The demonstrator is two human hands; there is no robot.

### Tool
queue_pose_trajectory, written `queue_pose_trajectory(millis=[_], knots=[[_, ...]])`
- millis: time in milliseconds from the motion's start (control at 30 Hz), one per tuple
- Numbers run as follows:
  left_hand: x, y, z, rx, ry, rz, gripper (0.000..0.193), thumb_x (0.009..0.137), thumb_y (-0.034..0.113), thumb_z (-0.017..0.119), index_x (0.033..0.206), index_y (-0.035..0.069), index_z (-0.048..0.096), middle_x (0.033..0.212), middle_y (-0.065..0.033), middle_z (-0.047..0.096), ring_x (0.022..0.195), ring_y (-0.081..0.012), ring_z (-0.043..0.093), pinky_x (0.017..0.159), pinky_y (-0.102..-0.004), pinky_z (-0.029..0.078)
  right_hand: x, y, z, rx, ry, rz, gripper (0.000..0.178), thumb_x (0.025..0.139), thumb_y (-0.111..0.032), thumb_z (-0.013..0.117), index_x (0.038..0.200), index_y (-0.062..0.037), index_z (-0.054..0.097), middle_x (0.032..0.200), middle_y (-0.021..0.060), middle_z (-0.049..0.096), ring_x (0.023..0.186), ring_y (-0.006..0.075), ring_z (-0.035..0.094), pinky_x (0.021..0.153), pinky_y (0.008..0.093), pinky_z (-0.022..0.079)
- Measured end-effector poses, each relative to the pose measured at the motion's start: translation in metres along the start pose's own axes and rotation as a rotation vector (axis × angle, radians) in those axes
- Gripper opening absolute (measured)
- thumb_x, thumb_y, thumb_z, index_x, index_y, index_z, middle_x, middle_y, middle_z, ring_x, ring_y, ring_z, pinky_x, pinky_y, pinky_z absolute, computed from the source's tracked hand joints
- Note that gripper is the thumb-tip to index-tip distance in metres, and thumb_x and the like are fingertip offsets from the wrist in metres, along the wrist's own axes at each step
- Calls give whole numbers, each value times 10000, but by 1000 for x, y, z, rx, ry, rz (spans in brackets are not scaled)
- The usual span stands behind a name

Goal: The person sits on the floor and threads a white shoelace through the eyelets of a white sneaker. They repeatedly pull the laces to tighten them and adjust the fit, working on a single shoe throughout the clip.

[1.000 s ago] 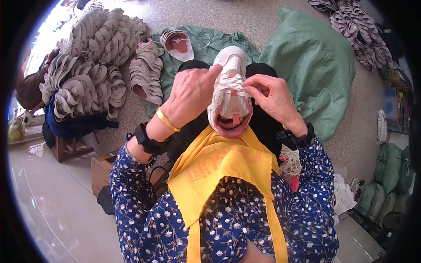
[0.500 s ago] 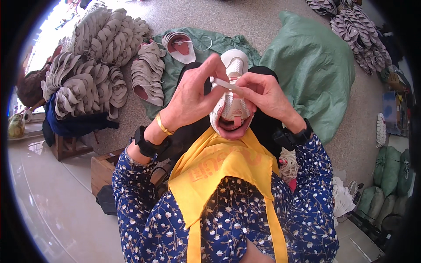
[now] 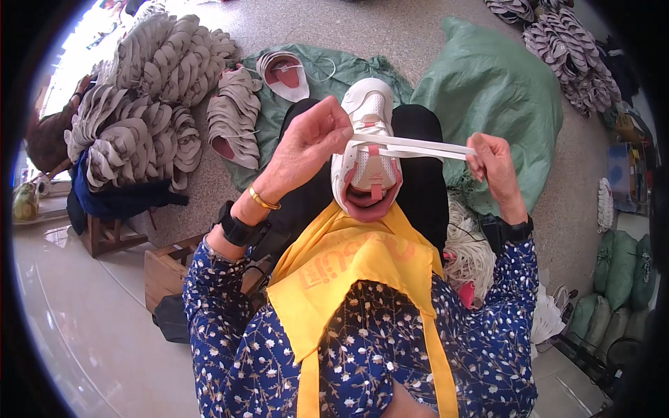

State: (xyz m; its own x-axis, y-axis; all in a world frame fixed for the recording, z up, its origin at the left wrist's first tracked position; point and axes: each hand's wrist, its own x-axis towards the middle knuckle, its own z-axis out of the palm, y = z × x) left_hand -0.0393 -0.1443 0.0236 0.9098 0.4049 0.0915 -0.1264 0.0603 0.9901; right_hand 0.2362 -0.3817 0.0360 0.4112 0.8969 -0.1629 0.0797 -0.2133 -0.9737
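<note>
A white shoe (image 3: 368,101) with pink lining rests between my black-clad knees, toe pointing away and opening toward me. Across its tongue runs a white shoelace (image 3: 418,143), stretched out sideways to the right in two strands. My right hand (image 3: 493,166) pinches the lace at its far right end, out past my right knee. My left hand (image 3: 315,144) is closed at the shoe's left edge, its fingertips on the lace near the eyelets. Over my lap lies a yellow apron (image 3: 355,265), touching the heel of the shoe.
Stacked grey shoe uppers (image 3: 150,132) stand at the left. One loose upper (image 3: 284,75) and a short stack (image 3: 233,115) lie by a green sheet (image 3: 324,52). A green sack (image 3: 488,104) fills the right. White laces (image 3: 468,247) hang beside my right thigh. A wooden box (image 3: 164,279) sits at left.
My right hand has moved right, away from the shoe, drawing the lace out in two strands. My left hand has shifted only slightly and stays beside the shoe.
</note>
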Motion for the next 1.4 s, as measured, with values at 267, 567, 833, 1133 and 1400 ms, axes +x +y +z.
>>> queue_pose_trajectory(millis=[267,567,833,1133,1400], knots=[[3,-13,25,237,25,38,117,1004,45,656,1013,15,544,869,12,597,821,-36,555,726,-227,494,12,7,19,-982,354,-257,298,1004,-304,688,836,-59,719,775,-10,738,562,47,559,515,278,445],[-2,-13,34,338,74,141,202,907,9,703,1004,19,527,839,-83,659,784,-156,683,726,-304,548,22,-28,116,-9,-169,-97,201,929,13,701,1129,35,700,951,75,758,897,144,745,744,283,613],[-13,-21,26,631,164,250,181,822,-22,716,916,5,564,837,-78,563,740,-200,599,676,-302,495,18,-27,113,-565,44,-297,114,844,-65,777,894,15,712,816,140,715,649,230,694,613,332,542],[-12,-25,28,615,174,216,165,824,-13,706,923,-9,574,852,-93,533,723,-233,571,659,-344,482,19,-30,119,-645,88,-324,88,844,-58,749,861,5,689,788,142,701,661,287,687,614,374,537],[-11,-28,29,627,171,209,158,842,4,689,959,-1,584,886,-110,540,749,-262,583,665,-366,491,24,-23,126,-579,109,-252,93,859,-62,740,855,9,680,770,155,701,648,290,689,599,383,530]])
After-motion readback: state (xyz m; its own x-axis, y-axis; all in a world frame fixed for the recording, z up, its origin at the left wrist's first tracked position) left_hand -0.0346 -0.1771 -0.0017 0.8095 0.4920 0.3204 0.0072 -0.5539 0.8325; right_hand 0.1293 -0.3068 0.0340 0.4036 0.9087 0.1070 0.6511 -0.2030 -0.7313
